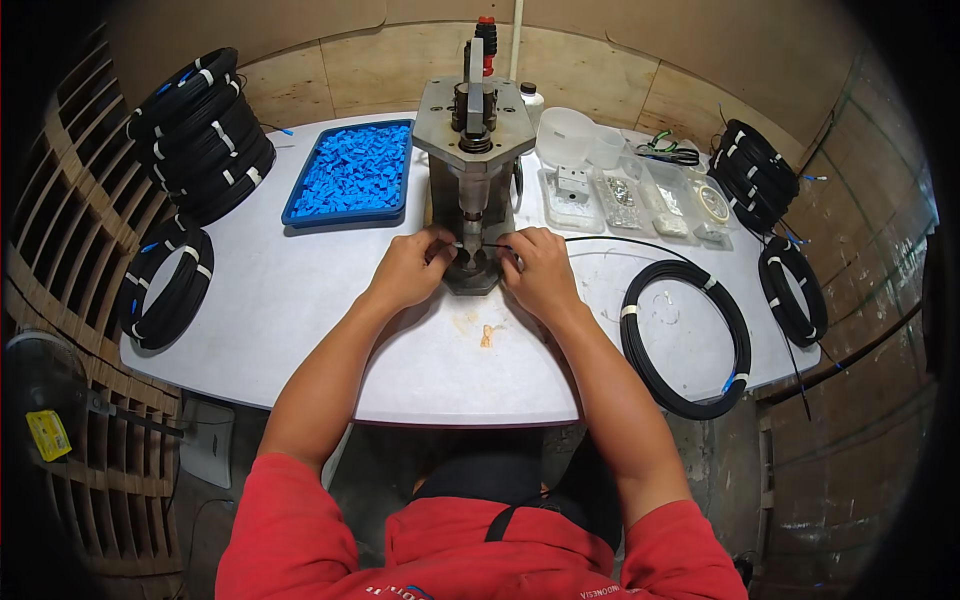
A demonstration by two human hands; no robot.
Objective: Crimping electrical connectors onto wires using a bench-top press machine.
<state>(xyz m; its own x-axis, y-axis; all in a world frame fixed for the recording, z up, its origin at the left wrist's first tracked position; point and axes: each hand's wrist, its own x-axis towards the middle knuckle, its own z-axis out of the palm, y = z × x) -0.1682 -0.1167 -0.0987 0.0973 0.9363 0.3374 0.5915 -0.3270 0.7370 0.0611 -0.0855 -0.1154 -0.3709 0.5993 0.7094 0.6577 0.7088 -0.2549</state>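
My right hand (540,264) pinches a black cable (620,240), just right of the tooling of a metal bench press (476,150). From that hand the cable runs right to a tied black coil (633,340) on the table. My left hand (408,267) is at the press's left side, fingers pinched together. A small pale tip shows at its fingertips, too small to name. Between the two hands stands the press's ram (472,197), above a round base. Where the cable meets the tooling, the detail is hard to make out.
A blue tray (290,217) of small blue parts sits left of the press. Stacked black cable coils (205,150) stand far left, others (750,180) far right. Clear containers (570,208) of small parts, white tubs (565,137) and a bottle (531,97) lie behind right.
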